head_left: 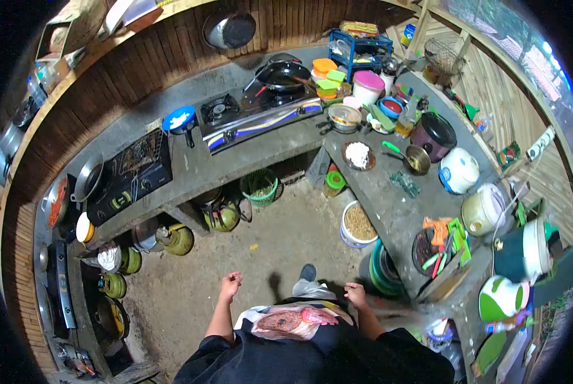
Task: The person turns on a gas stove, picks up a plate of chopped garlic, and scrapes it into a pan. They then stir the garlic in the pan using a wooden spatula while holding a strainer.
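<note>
My left hand [231, 285] hangs in the air over the floor, its fingers loosely curled and apart with nothing in them. My right hand [355, 294] is held out on the other side, fingers slightly bent, also without anything in it. Neither hand touches a surface. Between them is the front of my printed shirt [280, 322]. Nearest to my right hand are a stacked green basin [384, 272] and a white bucket of brown grain-like stuff [359, 224], both on the floor under the right counter.
A concrete counter [193, 163] curves around, bearing a gas stove [261, 118] with a black wok [281, 75], another stove [129, 173], a blue-rimmed pan [179, 119] and a rice cooker [434, 136]. Green gas cylinders [176, 239] stand below. Knives with coloured handles [437, 259] lie at right.
</note>
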A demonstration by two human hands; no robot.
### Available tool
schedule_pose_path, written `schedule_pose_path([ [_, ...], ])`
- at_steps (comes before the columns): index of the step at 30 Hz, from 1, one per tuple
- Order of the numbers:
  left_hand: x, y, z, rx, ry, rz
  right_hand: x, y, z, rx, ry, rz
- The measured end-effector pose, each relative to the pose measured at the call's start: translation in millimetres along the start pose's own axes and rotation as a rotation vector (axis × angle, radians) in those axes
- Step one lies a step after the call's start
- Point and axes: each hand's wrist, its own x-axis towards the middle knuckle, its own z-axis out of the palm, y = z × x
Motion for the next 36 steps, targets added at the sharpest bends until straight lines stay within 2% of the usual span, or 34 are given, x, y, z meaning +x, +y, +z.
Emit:
schedule_pose_path([
  [2, 28.2, 32.9, 10.1, 0.102, -0.034, 0.066, 37.5, -53.8, -4.9, 0.035, 0.005, 0.042],
  [3, 47.4, 49.1, 15.6, 0.1, -0.028, 0.07, 59.9, -75.2, -6.1, 0.016, -0.004, -0.06],
  [4, 66.4, 63.5, 20.0, 0.099, 0.001, 0.172, 74.9, -94.6, -7.9, -0.006, -0.014, -0.151],
  [5, 79.6, 72.2, 23.1, 0.099, 0.03, 0.262, 93.7, -116.4, -8.3, 0.009, -0.023, -0.17],
  [8, 100.6, 146.2, 37.9, 0.031, 0.021, 0.288, 133.7, -219.7, -1.3, -0.042, -0.054, -0.248],
  [10, 107.2, 195.0, 45.0, 0.021, 0.043, 0.354, 162.9, -280.4, 6.4, -0.286, 0.007, -0.528],
  [12, 119.5, 235.8, 47.7, 0.007, 0.033, 0.388, 189.3, -331.0, 17.9, -0.079, -0.09, -0.384],
  [14, 150.9, 261.3, 47.8, -0.017, 0.036, 0.432, 247.7, -346.3, 30.2, -0.001, -0.136, -0.473],
  [16, 179.0, 292.9, 45.3, 0.022, 0.044, 0.533, 255.2, -396.2, 39.6, -0.087, -0.114, -0.494],
  [20, 238.6, 353.7, 39.5, 0.149, 0.119, 0.621, 304.7, -446.7, 56.7, -0.195, -0.134, -0.62],
  [22, 249.4, 394.2, 43.5, 0.199, 0.165, 0.624, 319.0, -474.6, 64.7, -0.252, -0.059, -0.564],
  [23, 263.9, 409.2, 45.5, 0.22, 0.189, 0.668, 343.8, -479.3, 69.2, -0.366, 0.021, -0.664],
  [26, 294.5, 450.9, 52.0, 0.339, 0.271, 0.833, 342.1, -535.5, 80.1, -0.523, 0.078, -0.745],
  [28, 320.1, 469.0, 59.3, 0.401, 0.327, 0.891, 379.3, -541.2, 92.1, -0.441, 0.063, -0.752],
  [30, 334.9, 489.7, 68.1, 0.381, 0.311, 0.862, 404.7, -557.3, 105.7, -0.509, 0.161, -0.879],
  [32, 352.3, 508.5, 75.9, 0.361, 0.299, 0.833, 413.3, -586.0, 116.0, -0.545, 0.133, -0.858],
  [34, 369.4, 516.2, 83.5, 0.434, 0.372, 0.897, 432.7, -599.9, 127.6, -0.56, 0.125, -0.932],
  [35, 376.1, 520.2, 86.1, 0.442, 0.326, 0.806, 446.4, -604.3, 134.5, -0.561, 0.125, -0.951],
  [36, 379.9, 527.3, 88.5, 0.445, 0.333, 0.799, 460.2, -610.2, 139.3, -0.56, 0.114, -0.952],
])
